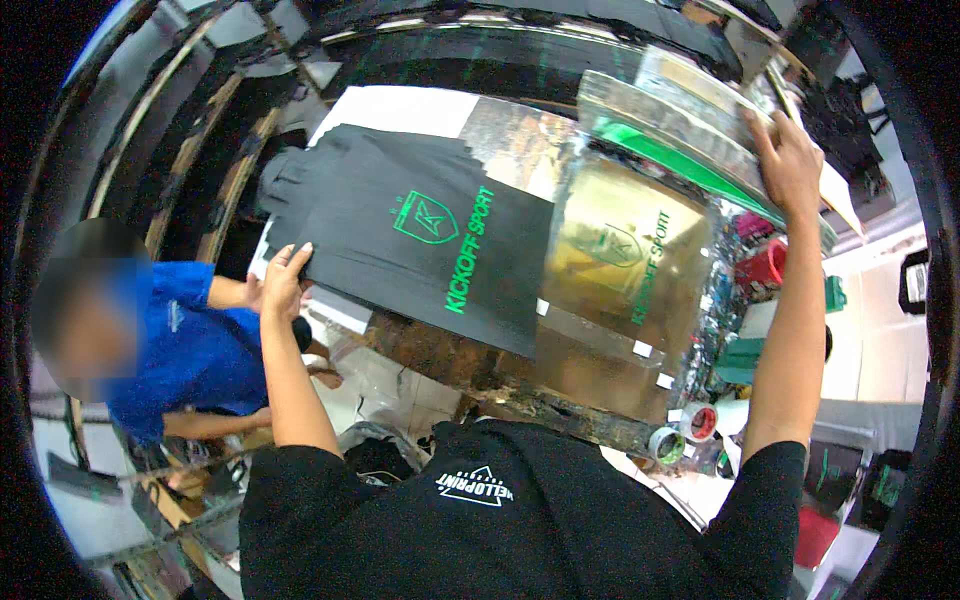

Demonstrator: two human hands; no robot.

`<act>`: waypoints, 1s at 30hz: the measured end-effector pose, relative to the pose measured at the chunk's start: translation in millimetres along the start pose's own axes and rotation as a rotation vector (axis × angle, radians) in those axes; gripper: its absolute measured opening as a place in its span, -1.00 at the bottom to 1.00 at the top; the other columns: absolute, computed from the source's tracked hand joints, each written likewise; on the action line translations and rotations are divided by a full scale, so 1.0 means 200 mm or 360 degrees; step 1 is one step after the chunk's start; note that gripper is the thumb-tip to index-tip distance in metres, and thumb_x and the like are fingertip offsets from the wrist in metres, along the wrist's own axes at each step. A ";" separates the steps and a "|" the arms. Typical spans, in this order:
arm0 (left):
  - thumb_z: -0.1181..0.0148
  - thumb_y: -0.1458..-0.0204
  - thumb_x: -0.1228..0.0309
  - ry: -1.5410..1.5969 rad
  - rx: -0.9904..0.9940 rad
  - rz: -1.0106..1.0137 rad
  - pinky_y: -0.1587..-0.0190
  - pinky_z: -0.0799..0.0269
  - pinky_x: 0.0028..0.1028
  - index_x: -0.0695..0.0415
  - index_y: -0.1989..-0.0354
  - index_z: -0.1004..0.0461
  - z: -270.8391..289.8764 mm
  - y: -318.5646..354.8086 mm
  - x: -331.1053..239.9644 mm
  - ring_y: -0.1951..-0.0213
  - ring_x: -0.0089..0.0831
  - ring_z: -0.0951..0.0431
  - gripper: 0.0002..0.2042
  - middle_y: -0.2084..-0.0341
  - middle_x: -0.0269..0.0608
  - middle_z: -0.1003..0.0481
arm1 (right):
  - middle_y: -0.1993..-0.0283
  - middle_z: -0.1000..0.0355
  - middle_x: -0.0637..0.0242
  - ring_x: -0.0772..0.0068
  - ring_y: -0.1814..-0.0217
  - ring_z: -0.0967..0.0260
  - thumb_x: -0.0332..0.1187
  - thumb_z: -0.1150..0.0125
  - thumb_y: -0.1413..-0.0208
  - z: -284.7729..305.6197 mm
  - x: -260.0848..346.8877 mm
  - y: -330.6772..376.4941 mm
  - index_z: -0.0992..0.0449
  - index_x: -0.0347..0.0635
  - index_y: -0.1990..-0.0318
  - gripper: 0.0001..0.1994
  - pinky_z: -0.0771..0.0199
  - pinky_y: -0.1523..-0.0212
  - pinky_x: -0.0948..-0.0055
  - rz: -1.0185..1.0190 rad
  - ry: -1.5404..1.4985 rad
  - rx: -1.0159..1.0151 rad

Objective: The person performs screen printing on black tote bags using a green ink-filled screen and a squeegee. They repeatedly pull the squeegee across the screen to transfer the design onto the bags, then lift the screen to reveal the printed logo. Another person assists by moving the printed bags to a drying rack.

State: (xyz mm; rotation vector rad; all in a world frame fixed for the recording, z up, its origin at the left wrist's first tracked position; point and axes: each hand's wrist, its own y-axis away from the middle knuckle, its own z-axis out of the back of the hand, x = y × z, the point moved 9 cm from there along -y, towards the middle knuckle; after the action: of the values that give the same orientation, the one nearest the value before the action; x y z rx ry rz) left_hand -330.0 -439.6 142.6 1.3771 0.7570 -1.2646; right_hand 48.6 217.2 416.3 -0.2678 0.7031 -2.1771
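Observation:
My left hand [286,280] pinches the left edge of a flat black printed sheet, perhaps a fabric bag, lying on a fanned stack of the same black sheets [360,190]. A green shield emblem and green lettering are printed on it. At the far right my right hand [790,160] grips the outer edge of a screen-printing frame [680,125], which looks tilted up, with green ink along its near side. Between this frame and the stack lies a gold-toned panel [585,275] bearing the same emblem and lettering, with small white tabs near its lower edge.
A person in a blue shirt [200,350] stands at the left, one hand close to my left hand. Two tape rolls [667,444] rest at the worktable's near right corner. A red container [762,263] stands to the right. Dark racks [200,150] run along the left.

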 end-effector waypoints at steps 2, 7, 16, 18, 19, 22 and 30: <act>-0.33 -0.24 0.27 0.0055 -0.0179 0.0155 0.66 -0.55 -0.25 0.17 -0.10 -0.43 0.22 -0.09 0.07 0.59 -0.28 -0.57 -0.64 0.39 -0.14 -0.58 | 0.16 -0.60 0.04 -0.07 -0.04 -0.51 0.35 0.06 -0.31 -0.01 -0.06 0.02 -0.59 -0.16 0.00 -0.32 -0.34 -0.06 -0.03 -0.0044 0.0083 0.0113; -0.34 -0.25 0.24 -0.0558 -0.1739 -0.0642 0.26 -0.58 -0.23 0.33 0.02 -0.50 0.88 0.15 0.07 0.32 -0.20 -0.61 -0.63 0.31 -0.01 -0.60 | 0.10 -0.55 0.06 -0.04 -0.07 -0.47 0.27 0.04 -0.35 -0.03 0.03 0.05 -0.57 -0.12 -0.08 -0.38 -0.27 -0.10 -0.05 0.0031 -0.0041 -0.0048; -0.36 -0.19 0.24 -0.0995 -0.0008 -0.1554 0.13 -0.58 -0.21 0.16 0.28 -0.68 -1.21 0.46 -0.25 0.22 -0.11 -0.68 -0.78 0.29 -0.09 -0.68 | 0.17 -0.51 0.09 -0.01 0.02 -0.42 0.20 -0.04 -0.35 0.03 0.07 0.04 -0.55 -0.20 0.08 -0.45 -0.24 -0.04 0.03 0.0044 -0.0030 -0.0024; -0.34 -0.19 0.24 -0.1051 0.0105 -0.1467 0.14 -0.57 -0.19 0.16 0.25 -0.67 -1.41 0.42 -0.19 0.22 -0.10 -0.67 -0.78 0.30 -0.10 -0.67 | 0.18 -0.50 0.10 0.00 0.02 -0.41 0.20 -0.04 -0.34 0.02 0.09 0.03 -0.54 -0.21 0.12 -0.45 -0.22 -0.05 0.02 0.0063 -0.0072 -0.0041; -0.34 -0.19 0.24 -0.1102 0.0142 -0.1383 0.14 -0.57 -0.18 0.15 0.24 -0.66 -1.48 0.40 -0.16 0.22 -0.10 -0.67 -0.78 0.31 -0.09 -0.66 | 0.17 -0.50 0.10 0.00 0.01 -0.41 0.20 -0.05 -0.34 0.01 0.11 0.04 -0.54 -0.21 0.12 -0.45 -0.22 -0.06 0.03 0.0069 -0.0093 -0.0034; -0.40 -0.12 0.17 -0.1463 0.0165 -0.1122 0.04 -0.52 -0.14 0.16 0.09 -0.61 -1.58 0.21 0.06 0.09 -0.05 -0.60 -0.67 0.20 -0.04 -0.59 | 0.17 -0.49 0.10 0.01 0.01 -0.41 0.18 -0.07 -0.33 0.06 0.10 0.07 -0.53 -0.22 0.15 -0.46 -0.22 -0.06 0.04 0.0046 -0.0078 -0.0096; -0.41 -0.05 -0.08 -0.2458 -0.0212 -0.0525 -0.23 -0.30 0.18 0.11 -0.21 -0.46 -1.22 -0.01 0.42 -0.26 0.02 -0.37 -0.34 -0.15 -0.06 -0.43 | 0.20 -0.47 0.09 0.02 0.04 -0.40 0.18 -0.09 -0.32 0.08 0.11 0.09 -0.52 -0.23 0.18 -0.46 -0.23 -0.06 0.07 0.0007 -0.0100 -0.0122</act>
State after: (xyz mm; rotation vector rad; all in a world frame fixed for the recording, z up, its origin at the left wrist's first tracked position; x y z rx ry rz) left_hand -246.2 -223.1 30.4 -0.0984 -0.0702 -1.9719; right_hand 53.0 185.0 418.9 -0.3727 0.7515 -2.1311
